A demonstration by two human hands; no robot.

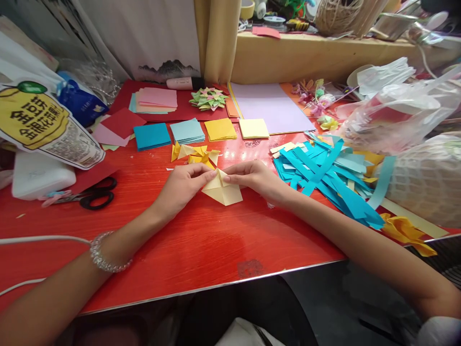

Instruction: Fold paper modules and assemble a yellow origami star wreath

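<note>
A pale yellow sheet of origami paper (224, 193), partly folded and creased down its middle, is held just above the red table. My left hand (188, 185) pinches its upper left edge between thumb and finger. On the upper right edge, the thumb and fingers of my right hand (256, 179) are closed. Right behind the hands lie several folded yellow paper pieces (196, 154). Farther back are square paper stacks in a row: blue (151, 136), light blue (187, 130), golden yellow (220, 129) and pale yellow (254, 128).
Blue paper strips (317, 170) are heaped to the right, beside a plastic bag (399, 115). Scissors (97, 193) and a white container (43, 175) lie at left. A folded paper star (209, 98) and lilac sheets (270, 108) sit at the back. The red table's (173, 269) front edge is near me.
</note>
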